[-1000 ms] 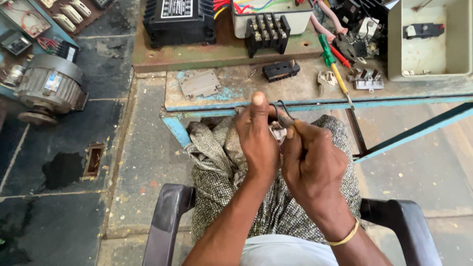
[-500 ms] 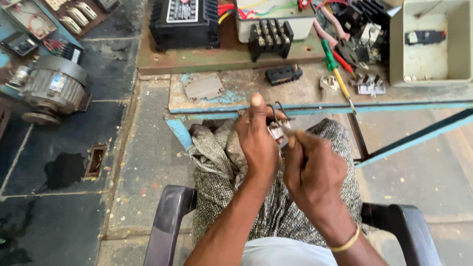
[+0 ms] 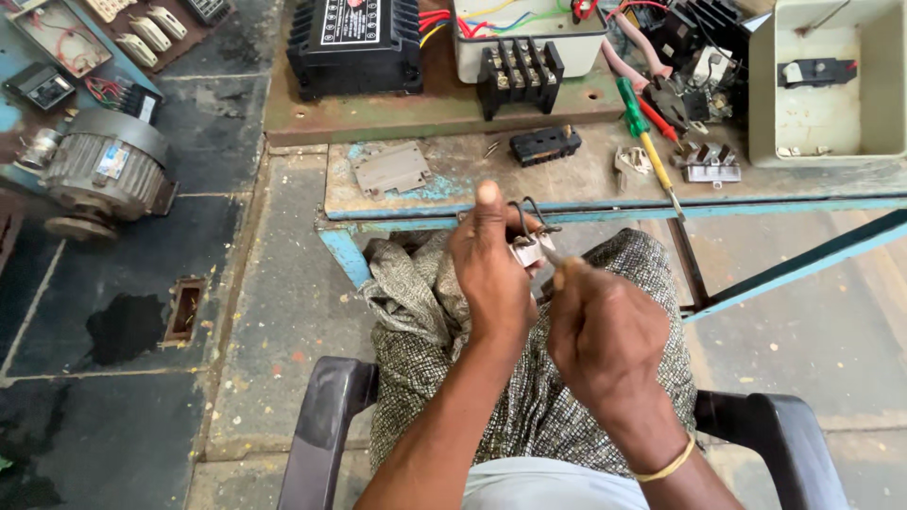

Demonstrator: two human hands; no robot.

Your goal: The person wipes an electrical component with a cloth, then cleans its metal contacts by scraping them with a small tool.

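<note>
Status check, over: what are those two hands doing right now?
Left hand grips small white electrical part with dark wire loops. Right hand fisted around thin tool, tip at the part. Nothing between hands; green-handled screwdriver idle on bench.

The small white electrical part sits pinched in your left hand, held over your lap just off the near edge of the tabletop — two dark wire loops stick up from its top. A thin metal tool shaft — gripped in your right hand — meets the part's right side, tip against it.
</note>
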